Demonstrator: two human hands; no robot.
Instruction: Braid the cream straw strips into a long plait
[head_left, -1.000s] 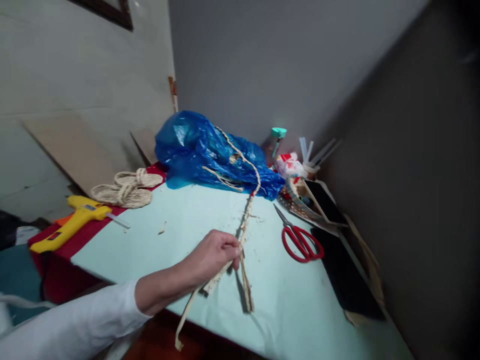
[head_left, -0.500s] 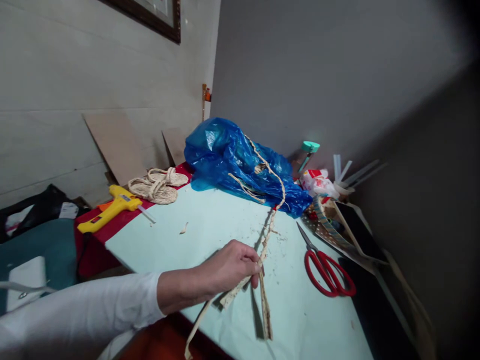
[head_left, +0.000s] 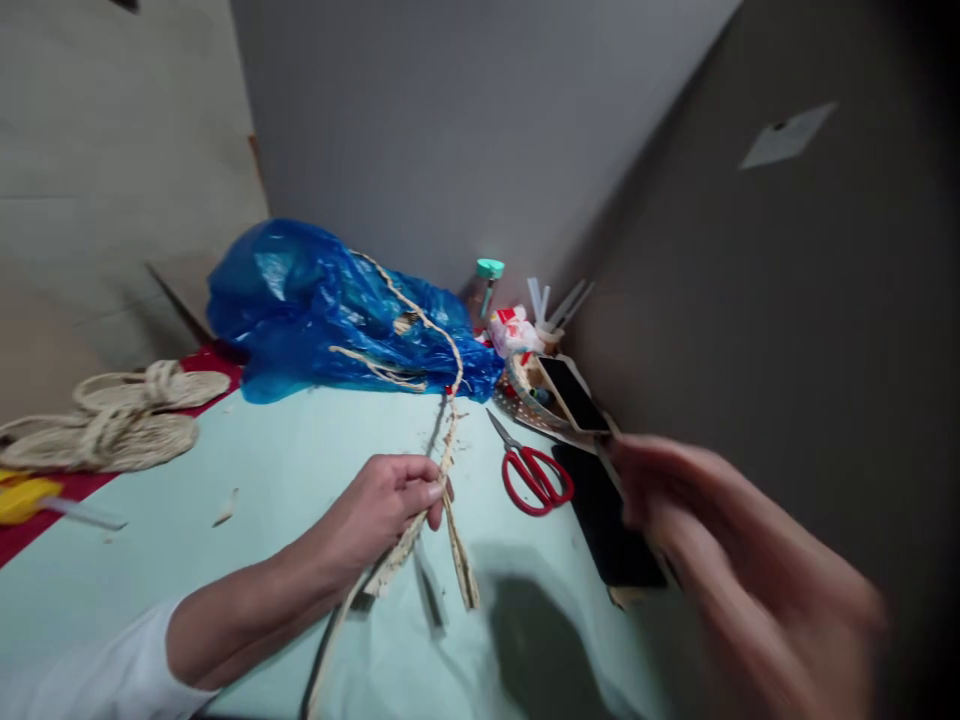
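My left hand is closed on a pale braided fibre strand above the light green tabletop. The braid runs up and back into a blue plastic bag. Loose flat strips hang from my grip onto the table. My right hand is in the air at the right, smeared by motion, near a dark phone. Its fingers look stretched out, but I cannot make out whether they hold anything.
Red-handled scissors lie right of the braid. A coil of braided rope and a yellow glue gun sit at the left on red cloth. A teal-capped bottle, glue sticks and a basket crowd the back corner.
The camera view swung right. My right hand has come into view at the right, moving fast. My left hand keeps its grip on the braid.
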